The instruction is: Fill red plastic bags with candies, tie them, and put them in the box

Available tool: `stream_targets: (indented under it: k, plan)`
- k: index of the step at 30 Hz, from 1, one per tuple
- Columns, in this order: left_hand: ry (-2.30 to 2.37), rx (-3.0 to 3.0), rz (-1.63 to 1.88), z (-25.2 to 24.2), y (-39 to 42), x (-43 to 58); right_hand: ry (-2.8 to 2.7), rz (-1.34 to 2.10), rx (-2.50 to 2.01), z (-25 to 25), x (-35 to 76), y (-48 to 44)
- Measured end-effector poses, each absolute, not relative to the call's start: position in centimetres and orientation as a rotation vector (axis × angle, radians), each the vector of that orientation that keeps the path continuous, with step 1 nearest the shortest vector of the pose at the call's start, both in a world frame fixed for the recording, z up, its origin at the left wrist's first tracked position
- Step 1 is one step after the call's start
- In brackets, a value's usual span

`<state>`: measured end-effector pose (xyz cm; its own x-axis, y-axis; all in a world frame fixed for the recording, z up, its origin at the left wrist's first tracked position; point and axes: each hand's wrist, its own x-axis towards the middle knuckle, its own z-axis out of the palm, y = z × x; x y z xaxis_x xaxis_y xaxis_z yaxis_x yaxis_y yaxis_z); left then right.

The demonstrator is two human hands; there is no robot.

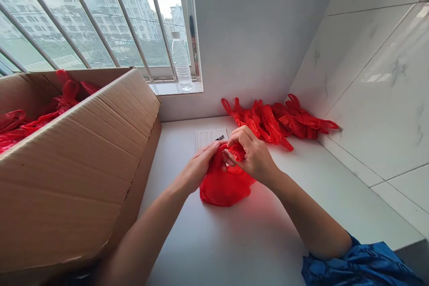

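Two bare hands work the gathered top of a red bag on a white counter under a window.

A tilted cardboard box [83, 156] fills the left and holds loose red bags [20, 125]. Behind it a water bottle [181, 60] stands upright on the window sill. The left hand [196, 170] lays its fingers against the bunched top of the red bag [224, 185]; its thumb is hidden, so I cannot tell whether that grip is closed. The bag rests on the counter [254, 241] between both hands, just in front of a sheet of paper [209, 136] with a pen [220, 137] on it. The right hand [253, 156] has its grip clamped on the bag's twisted top, fingers curled. Further right, a pile of red bags [278, 120] lies at the foot of the tiled wall [375, 76]. A blue sleeve [358, 263] shows at the lower right.
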<state>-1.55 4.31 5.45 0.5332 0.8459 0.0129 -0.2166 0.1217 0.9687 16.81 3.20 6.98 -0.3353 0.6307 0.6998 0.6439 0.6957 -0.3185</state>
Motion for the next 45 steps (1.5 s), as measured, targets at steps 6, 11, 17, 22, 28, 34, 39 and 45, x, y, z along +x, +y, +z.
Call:
stream_targets:
  k: [6, 11, 17, 22, 28, 34, 39, 45]
  plan:
    - [0.745, 1.272, 0.937, 5.7, 4.2, -2.0, -2.072, -0.271, -0.948, 7.8, 18.1, 2.3]
    - [0.686, 1.07, 1.09, 5.7, 4.3, -1.5, -2.097, -0.317, -0.904, 7.8, 18.3, 1.0]
    - [0.773, 0.907, 1.365, 3.8, 6.3, -2.5, -2.089, -0.251, -1.055, 5.4, 20.0, -1.9]
    - [0.967, 0.802, 1.561, 0.7, 7.9, -3.7, -2.057, 0.385, -1.25, 3.1, 22.5, -5.6]
    - [1.031, 0.904, 1.476, -1.4, 6.3, -4.7, -1.977, 0.927, -1.412, 2.4, 26.1, -6.6]
    - [1.301, 1.381, 0.965, -1.9, 3.2, -5.5, -2.134, 0.286, -1.452, 0.4, 26.4, -3.2]
    - [1.17, 2.14, 0.856, -1.4, 2.8, -2.7, -2.441, 0.116, -1.119, -0.4, 20.6, 1.0]
    - [1.136, 2.586, 0.815, -4.1, 2.3, -1.6, -2.432, 0.129, -1.141, -3.1, 18.3, 2.6]
